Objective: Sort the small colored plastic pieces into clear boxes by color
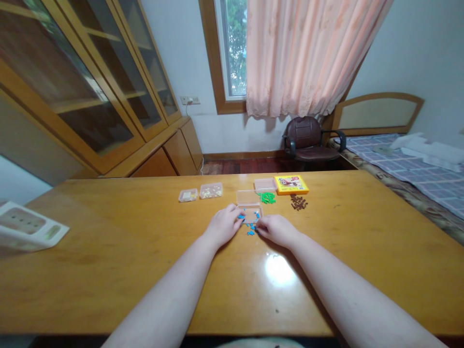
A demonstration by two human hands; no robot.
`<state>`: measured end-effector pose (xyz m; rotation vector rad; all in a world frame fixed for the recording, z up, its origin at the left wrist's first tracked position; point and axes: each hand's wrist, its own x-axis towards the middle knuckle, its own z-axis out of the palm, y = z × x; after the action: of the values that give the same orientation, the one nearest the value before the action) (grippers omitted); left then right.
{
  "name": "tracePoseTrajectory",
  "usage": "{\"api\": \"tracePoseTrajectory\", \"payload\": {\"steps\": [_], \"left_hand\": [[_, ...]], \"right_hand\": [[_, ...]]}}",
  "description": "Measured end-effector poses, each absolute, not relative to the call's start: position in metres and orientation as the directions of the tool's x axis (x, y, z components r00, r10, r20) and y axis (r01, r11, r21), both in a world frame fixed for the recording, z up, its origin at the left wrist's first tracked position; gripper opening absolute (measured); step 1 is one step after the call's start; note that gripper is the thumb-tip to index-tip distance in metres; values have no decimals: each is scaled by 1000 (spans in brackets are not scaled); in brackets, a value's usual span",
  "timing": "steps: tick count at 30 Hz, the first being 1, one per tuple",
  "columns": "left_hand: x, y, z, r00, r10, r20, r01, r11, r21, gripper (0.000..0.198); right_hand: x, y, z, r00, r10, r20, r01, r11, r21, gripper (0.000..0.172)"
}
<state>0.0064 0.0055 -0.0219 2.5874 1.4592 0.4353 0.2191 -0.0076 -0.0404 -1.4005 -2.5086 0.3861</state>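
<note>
Blue pieces (251, 233) lie inside and just in front of a clear box (250, 213). Left of this box, the left forearm slants inward, and the left hand (224, 223) bends over its left edge, fingers curled down; I cannot tell whether they grip a piece. At the box's near right corner, the right hand (277, 228) rests low, palm down, fingers bent toward the blue pieces, its grasp likewise unclear. Brown pieces (299, 202) lie farther right of the box.
</note>
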Motion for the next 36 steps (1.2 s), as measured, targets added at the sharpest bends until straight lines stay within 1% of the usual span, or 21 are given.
{"api": "tracePoseTrajectory", "payload": {"steps": [3, 6, 11, 13, 15, 16, 18, 20, 22, 26, 29, 32, 36], "left_hand": [[7, 3, -23, 562, 817, 131, 781, -576, 241, 19], [8, 1, -23, 600, 793, 112, 760, -607, 232, 21], [10, 1, -21, 634, 770, 72, 743, -632, 221, 21], [11, 0, -21, 631, 774, 57, 748, -626, 219, 21], [11, 0, -21, 634, 772, 41, 751, -627, 209, 22], [11, 0, -21, 635, 772, 33, 752, -628, 200, 22], [11, 0, -22, 632, 775, 18, 760, -624, 184, 21], [10, 1, -22, 623, 782, 10, 769, -614, 177, 18], [10, 1, -23, 616, 788, 10, 774, -607, 181, 16], [11, 1, -22, 612, 790, -8, 780, -603, 170, 16], [12, 0, -19, 630, 776, -23, 770, -621, 146, 18], [13, -1, -16, 639, 768, 35, 758, -636, 145, 18], [12, 1, -16, 524, 832, 179, 817, -551, 171, 20]], "right_hand": [[220, -7, -41, -513, 851, 111, 778, 515, -358, 18], [221, -6, -40, -486, 856, 174, 766, 514, -386, 18], [224, -5, -39, -331, 887, 322, 767, 452, -455, 19], [224, -3, -39, -265, 903, 338, 777, 408, -479, 20], [225, -2, -39, -232, 921, 312, 789, 366, -493, 22], [225, -3, -39, -248, 924, 290, 789, 366, -494, 23], [224, -5, -38, -346, 907, 240, 766, 421, -486, 23], [223, -8, -37, -472, 862, 187, 728, 501, -469, 23], [221, -11, -35, -541, 831, 132, 718, 538, -442, 24], [219, -13, -31, -539, 842, 39, 776, 513, -367, 26], [219, -12, -31, -513, 858, 8, 813, 489, -315, 24], [219, -10, -33, -503, 864, 25, 825, 489, -282, 24], [218, -9, -37, -499, 866, 38, 822, 487, -296, 21]]}}
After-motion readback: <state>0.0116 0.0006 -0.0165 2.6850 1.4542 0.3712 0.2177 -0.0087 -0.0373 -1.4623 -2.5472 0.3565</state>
